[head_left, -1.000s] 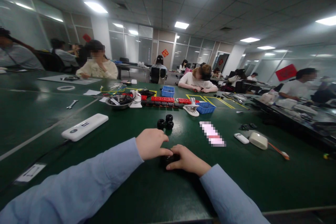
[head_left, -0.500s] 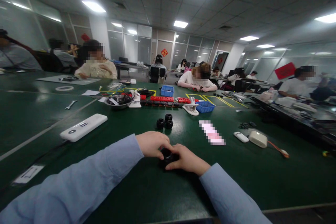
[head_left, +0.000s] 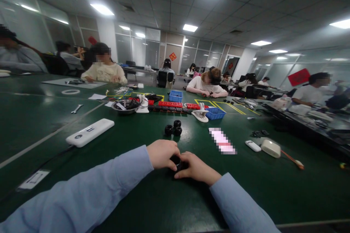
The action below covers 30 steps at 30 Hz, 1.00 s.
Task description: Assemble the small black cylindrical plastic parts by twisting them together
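Between my two hands, low over the green table, is a small black wheel [head_left: 178,164], partly hidden by the fingers. My left hand [head_left: 163,154] grips it from the left, its thumb lying across the near side. From the right, my right hand [head_left: 197,168] curls around the same wheel with fingers at the top and thumb below. Just beyond my hands, several similar wheels [head_left: 169,130] sit close together on the tabletop.
A white power bank-like box [head_left: 90,133] with a cable lies left, below a wrench [head_left: 77,109]. Farther back are a metal bowl [head_left: 117,111], red and black strips [head_left: 170,104], blue baskets [head_left: 215,113] and a white clamp [head_left: 201,115]. A pixelated phone-like slab [head_left: 222,141] lies right.
The camera view has shifted slightly, so the scene sits a little lower and to the right. My left thumb has moved over the wheel, covering more of it; both hands stay on it.
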Motion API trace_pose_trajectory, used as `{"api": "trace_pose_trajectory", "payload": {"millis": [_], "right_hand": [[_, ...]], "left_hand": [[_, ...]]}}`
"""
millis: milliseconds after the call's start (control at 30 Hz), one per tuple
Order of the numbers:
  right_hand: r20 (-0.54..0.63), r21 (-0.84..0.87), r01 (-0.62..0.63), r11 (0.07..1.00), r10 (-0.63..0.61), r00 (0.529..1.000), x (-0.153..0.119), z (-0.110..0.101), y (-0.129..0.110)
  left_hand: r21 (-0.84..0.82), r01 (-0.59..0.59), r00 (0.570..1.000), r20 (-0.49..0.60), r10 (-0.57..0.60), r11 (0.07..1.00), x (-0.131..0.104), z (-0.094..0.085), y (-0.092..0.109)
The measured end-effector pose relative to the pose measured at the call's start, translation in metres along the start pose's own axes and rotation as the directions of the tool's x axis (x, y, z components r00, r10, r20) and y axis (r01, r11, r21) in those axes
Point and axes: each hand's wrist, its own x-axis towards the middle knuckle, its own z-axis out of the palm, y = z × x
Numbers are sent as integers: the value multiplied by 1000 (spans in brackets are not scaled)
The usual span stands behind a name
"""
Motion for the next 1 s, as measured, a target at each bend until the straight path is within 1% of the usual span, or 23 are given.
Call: {"api": "trace_pose_trajectory", "payload": {"millis": [133, 300, 500, 733, 800, 933, 967, 1000], "right_hand": [[-4, -6, 12, 1000, -12, 1000, 1, 1, 1], [-10, -20, -19, 1000, 19, 1000, 2, 2, 2], [-15, 0, -8, 1000, 8, 1000, 3, 4, 6], [-2, -4, -26, 1000, 26, 1000, 2, 3, 5], [5, -16, -27, 1000, 27, 1000, 2, 1, 3], [0, -54, -16, 998, 16, 1000, 1, -1, 0], [-4, -57, -12, 998, 12, 1000, 0, -1, 0], [-6, -54, -5, 999, 5, 1000, 0, -1, 0]], "left_hand": [[35, 80, 997, -19, -79, 996, -2, -1, 9], [134, 213, 976, -62, -207, 968, -4, 3, 23], [207, 262, 964, -104, -245, 943, 1, 11, 32], [190, 347, 934, -164, -319, 918, 2, 14, 34], [192, 355, 931, -161, -328, 915, 0, 12, 32], [170, 327, 944, -111, -312, 930, -5, 4, 22], [156, 303, 950, -122, -287, 940, -6, 2, 18], [138, 254, 963, -129, -237, 957, -7, 0, 15]]}}
